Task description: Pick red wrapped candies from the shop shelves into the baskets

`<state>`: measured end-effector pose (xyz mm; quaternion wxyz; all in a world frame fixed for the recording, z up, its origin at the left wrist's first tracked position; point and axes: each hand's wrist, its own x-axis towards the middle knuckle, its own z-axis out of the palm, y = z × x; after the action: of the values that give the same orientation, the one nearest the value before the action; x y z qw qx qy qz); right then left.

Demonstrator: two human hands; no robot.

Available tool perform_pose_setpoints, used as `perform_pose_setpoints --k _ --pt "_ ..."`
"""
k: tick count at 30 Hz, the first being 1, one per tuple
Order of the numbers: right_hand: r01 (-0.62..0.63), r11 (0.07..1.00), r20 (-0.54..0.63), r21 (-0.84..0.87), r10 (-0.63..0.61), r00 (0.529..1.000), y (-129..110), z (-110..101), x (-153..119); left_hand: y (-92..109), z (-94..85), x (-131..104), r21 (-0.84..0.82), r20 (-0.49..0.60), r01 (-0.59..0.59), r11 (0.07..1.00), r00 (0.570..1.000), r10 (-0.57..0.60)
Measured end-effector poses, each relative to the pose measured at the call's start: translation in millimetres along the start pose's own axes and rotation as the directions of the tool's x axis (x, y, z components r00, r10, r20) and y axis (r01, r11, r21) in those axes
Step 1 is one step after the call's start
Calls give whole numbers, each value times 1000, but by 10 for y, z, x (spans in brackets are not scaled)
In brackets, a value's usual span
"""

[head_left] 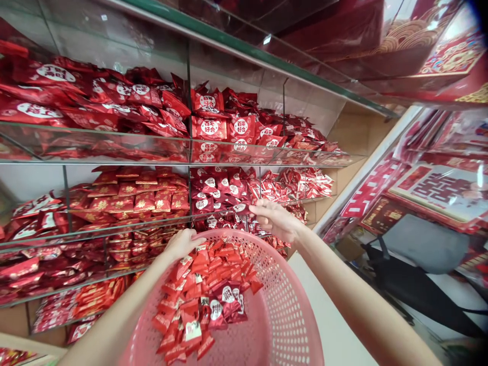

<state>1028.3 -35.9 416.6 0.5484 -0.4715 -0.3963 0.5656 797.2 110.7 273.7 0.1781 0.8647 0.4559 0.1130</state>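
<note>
A round pink plastic basket holds many small red packets and several darker maroon packets with white ovals. My left hand is closed on the basket's far rim. Beyond the rim, my right hand reaches to the front of the shelf compartment of maroon packets. Its thumb and forefinger are pinched together at a maroon packet with a white oval; the fingertips touch its right edge.
Glass shelves with dividers rise in front, filled with red packets. Red boxes sit overhead. At the right are red decorations, a grey-and-black bag and a white surface.
</note>
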Motion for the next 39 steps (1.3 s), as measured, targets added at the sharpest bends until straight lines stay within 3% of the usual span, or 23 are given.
perform_pose_setpoints --k 3,7,12,19,23,26,28,30,32,34,36,39 --pt "-56 997 75 -46 59 995 263 69 -309 -1 5 1 6 0 -2 1000 1000 2" --pt "-245 959 112 -142 262 959 762 123 -500 -1 6 -3 10 -5 -6 1000 1000 6" --pt "-370 914 14 -168 377 926 1230 155 -449 21 -23 -20 15 1 3 1000 1000 -3" --pt "-446 859 -76 -251 442 894 1681 360 -370 28 -29 -31 8 -2 8 1000 1000 -8" --pt "-527 785 -134 -325 514 847 1922 413 -389 16 -13 -22 19 -5 9 1000 1000 -9" --pt "-556 732 -113 -393 562 820 2001 426 -399 7 -6 -18 29 -6 9 1000 1000 -8" --pt "-525 697 -89 -488 559 825 1956 432 -389 -1 -3 -17 24 -9 1 1000 1000 -1" --pt "-416 671 -59 -614 486 872 1791 438 -356 -8 1 -17 21 -10 -6 1000 1000 6" --pt "-220 642 -2 -734 322 947 1488 446 -291 -14 4 -16 28 -11 -11 1000 1000 11" --pt "19 568 73 -823 72 995 1083 457 -183 -18 8 -12 31 -12 -9 999 1000 10" --pt "201 430 102 -880 -241 965 658 467 -26 -21 12 -7 21 -10 -3 1000 1000 4" --pt "252 322 71 -912 -483 873 187 468 287 -23 16 -3 4 -6 6 1000 1000 -6"
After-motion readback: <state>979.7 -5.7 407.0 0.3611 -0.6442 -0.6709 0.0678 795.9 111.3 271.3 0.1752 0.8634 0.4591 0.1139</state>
